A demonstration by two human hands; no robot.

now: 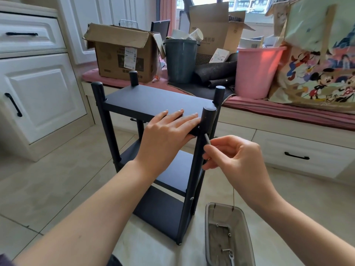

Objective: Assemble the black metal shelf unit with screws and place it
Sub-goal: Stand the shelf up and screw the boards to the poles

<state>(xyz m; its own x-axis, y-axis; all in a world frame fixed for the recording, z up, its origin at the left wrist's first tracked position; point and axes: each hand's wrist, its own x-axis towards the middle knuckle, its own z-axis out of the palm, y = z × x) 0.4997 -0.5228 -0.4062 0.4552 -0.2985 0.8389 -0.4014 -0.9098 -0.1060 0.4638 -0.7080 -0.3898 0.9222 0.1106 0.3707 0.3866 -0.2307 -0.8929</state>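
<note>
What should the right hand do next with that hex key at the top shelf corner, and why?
Probably seat the hex key in the fastener at the near right post and turn. The right hand pinches it just below the top shelf, which the left hand presses flat.

Little can be read here. On the tall brown cardboard box [209, 22] at upper centre, small dark letters near its upper left read "AOC", and a row of Chinese characters lower on its face is partly hidden behind paper cups [196, 34]. The open cardboard box [123, 54] left of centre carries a white shipping label [130, 58] with print too small to read. The big bag [318, 60] at the right edge shows cartoon mouse and duck figures; script along its bottom is illegible.
</note>
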